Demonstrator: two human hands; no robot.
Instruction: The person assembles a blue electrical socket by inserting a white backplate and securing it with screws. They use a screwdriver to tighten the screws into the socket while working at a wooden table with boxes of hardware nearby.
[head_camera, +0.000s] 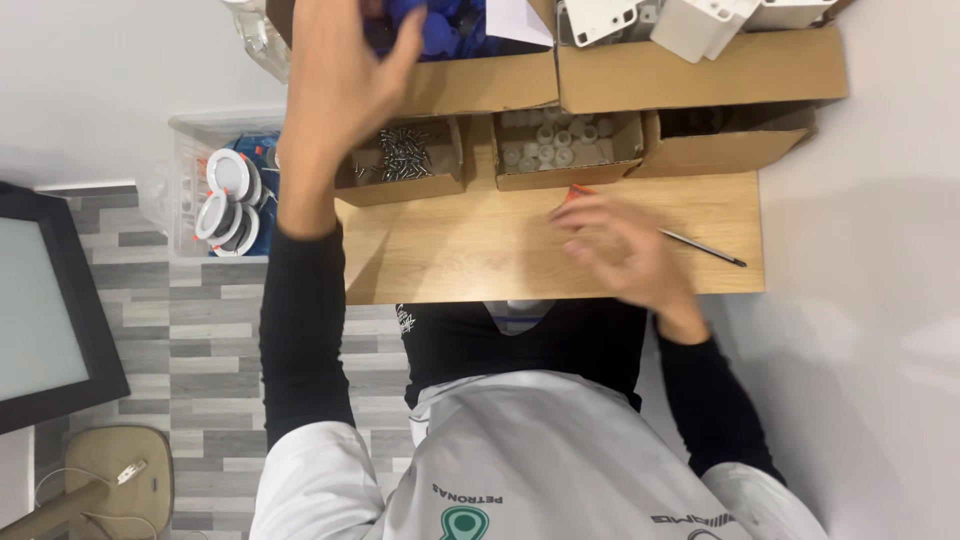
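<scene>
Reaching into the cardboard box of blue parts (450, 30) behind the screw box (402, 160), left hand (335, 90) fingers spread, grasp hidden. Resting right of the screw box on the table (450, 250), right hand (625, 250) blurred, fingers loosely curled, maybe over an orange-handled tool (578, 193).

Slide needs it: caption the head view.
Left hand in a box of blue parts; right hand over a screwdriver on the wooden table.

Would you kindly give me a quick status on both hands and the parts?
Left hand reaching into box of blue parts, grip unclear. Right hand blurred over wooden table, by orange-handled tool. Screw box untouched.
</scene>
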